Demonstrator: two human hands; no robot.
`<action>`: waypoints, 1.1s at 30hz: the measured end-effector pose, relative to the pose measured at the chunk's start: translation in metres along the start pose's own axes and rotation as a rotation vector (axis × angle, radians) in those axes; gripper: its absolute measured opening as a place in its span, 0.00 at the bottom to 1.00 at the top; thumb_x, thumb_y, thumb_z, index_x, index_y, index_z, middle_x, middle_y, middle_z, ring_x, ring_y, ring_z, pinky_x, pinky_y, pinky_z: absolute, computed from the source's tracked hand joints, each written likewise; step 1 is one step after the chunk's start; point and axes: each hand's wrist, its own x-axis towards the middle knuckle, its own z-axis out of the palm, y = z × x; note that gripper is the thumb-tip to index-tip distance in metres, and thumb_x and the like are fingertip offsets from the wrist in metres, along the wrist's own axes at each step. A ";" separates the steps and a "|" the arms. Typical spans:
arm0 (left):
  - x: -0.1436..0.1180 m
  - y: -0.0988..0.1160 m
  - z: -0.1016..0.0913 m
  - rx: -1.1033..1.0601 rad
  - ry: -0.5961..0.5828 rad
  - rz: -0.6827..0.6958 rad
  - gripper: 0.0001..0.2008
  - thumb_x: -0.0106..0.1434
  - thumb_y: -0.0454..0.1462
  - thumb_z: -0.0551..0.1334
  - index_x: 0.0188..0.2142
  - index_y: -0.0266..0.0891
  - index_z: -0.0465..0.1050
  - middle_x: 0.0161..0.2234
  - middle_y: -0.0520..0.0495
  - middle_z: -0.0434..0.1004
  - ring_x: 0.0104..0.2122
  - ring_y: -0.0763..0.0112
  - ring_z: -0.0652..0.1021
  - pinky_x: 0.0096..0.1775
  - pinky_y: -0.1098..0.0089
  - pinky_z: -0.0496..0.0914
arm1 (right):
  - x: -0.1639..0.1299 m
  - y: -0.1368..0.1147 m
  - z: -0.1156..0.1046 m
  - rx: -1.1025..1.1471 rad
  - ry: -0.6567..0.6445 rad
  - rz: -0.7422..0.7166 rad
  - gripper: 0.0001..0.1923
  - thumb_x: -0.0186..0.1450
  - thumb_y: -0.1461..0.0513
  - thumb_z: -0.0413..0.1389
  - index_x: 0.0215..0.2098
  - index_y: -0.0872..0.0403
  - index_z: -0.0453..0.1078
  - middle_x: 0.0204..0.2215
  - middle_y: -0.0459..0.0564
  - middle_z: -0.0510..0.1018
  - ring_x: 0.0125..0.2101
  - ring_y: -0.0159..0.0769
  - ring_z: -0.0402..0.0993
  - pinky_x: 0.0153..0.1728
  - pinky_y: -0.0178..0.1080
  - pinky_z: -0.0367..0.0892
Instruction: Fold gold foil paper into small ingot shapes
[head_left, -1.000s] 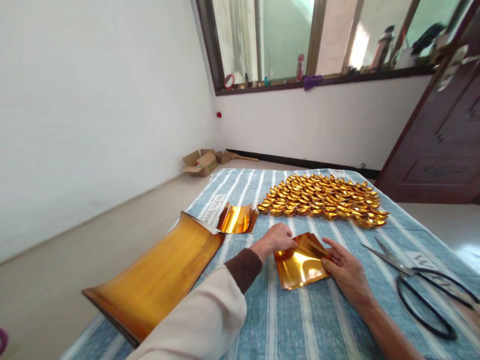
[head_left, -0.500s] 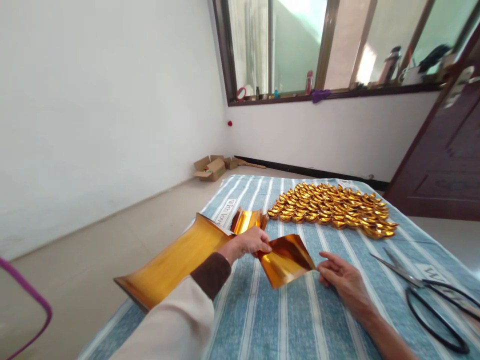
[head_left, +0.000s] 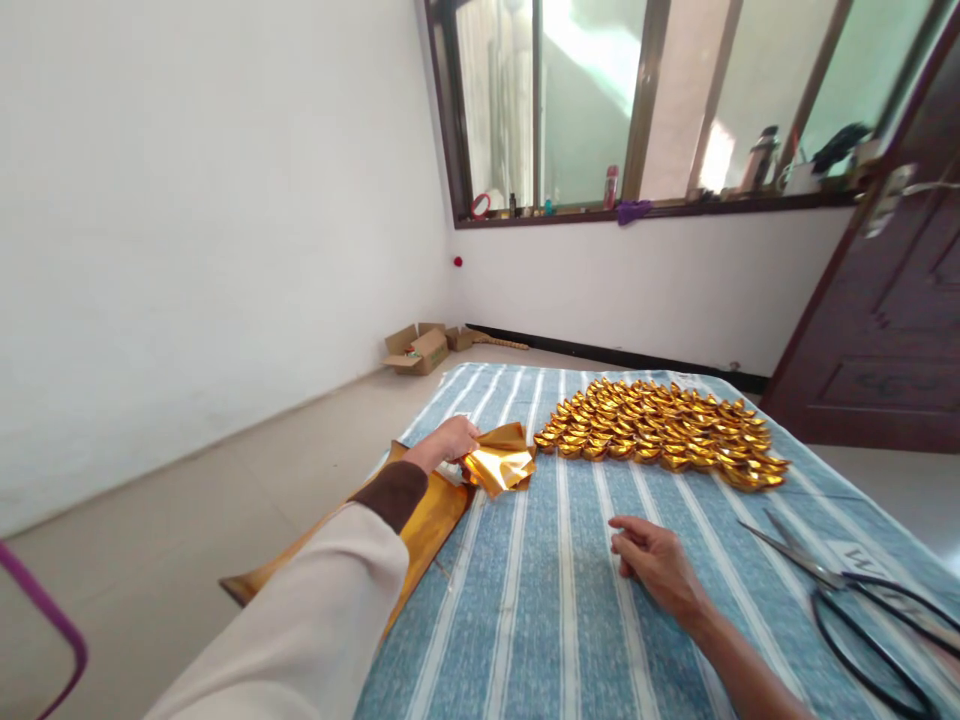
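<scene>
My left hand (head_left: pixel 450 440) is closed on the edge of a shiny gold foil sheet (head_left: pixel 499 468). That sheet rests over the small gold pieces at the table's left side, and my fingers partly hide its edge. Under my left forearm lies a larger gold foil sheet (head_left: pixel 439 515), its far part reaching past the table edge. Above the striped cloth, my right hand (head_left: pixel 660 565) is empty, with fingers loosely bent and slightly apart. Large scissors (head_left: pixel 829 575) with black handles lie to its right, blades parted.
A pile of folded gold foil ingots (head_left: pixel 660 430) covers the far part of the table, on a blue and white striped cloth (head_left: pixel 525 620). Cardboard boxes (head_left: pixel 420 350) stand on the floor beyond. A dark red door (head_left: pixel 862 340) is at the right.
My left hand has carried the small foil sheet leftward and away from me, onto the other small pieces. My right hand has shifted slightly left, apart from the sheet's corner.
</scene>
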 end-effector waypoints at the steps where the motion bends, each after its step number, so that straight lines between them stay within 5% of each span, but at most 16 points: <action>1: 0.007 0.001 -0.001 0.045 0.007 -0.001 0.16 0.67 0.42 0.60 0.50 0.36 0.68 0.48 0.44 0.71 0.43 0.61 0.76 0.42 0.58 0.73 | 0.001 0.002 0.001 -0.006 0.014 -0.011 0.16 0.56 0.53 0.57 0.37 0.56 0.74 0.17 0.42 0.73 0.19 0.34 0.70 0.25 0.37 0.65; 10: 0.033 0.005 0.014 0.327 0.146 0.081 0.16 0.67 0.41 0.59 0.52 0.37 0.67 0.50 0.42 0.70 0.45 0.62 0.75 0.45 0.57 0.72 | 0.002 0.019 0.004 0.007 0.036 -0.031 0.17 0.56 0.54 0.57 0.39 0.56 0.73 0.20 0.42 0.72 0.20 0.33 0.70 0.26 0.36 0.66; 24: 0.035 0.006 0.002 0.462 0.205 0.152 0.15 0.67 0.41 0.59 0.50 0.37 0.68 0.48 0.43 0.71 0.43 0.63 0.75 0.44 0.58 0.72 | 0.005 0.018 0.007 0.003 0.023 -0.052 0.13 0.59 0.58 0.54 0.39 0.56 0.72 0.22 0.42 0.72 0.20 0.31 0.68 0.26 0.35 0.65; 33: 0.029 0.013 -0.003 0.373 0.396 0.161 0.09 0.65 0.38 0.59 0.34 0.35 0.74 0.38 0.44 0.77 0.42 0.63 0.76 0.45 0.62 0.69 | 0.006 0.018 0.008 -0.018 0.028 -0.069 0.13 0.58 0.59 0.53 0.38 0.56 0.72 0.21 0.42 0.71 0.20 0.31 0.68 0.26 0.35 0.65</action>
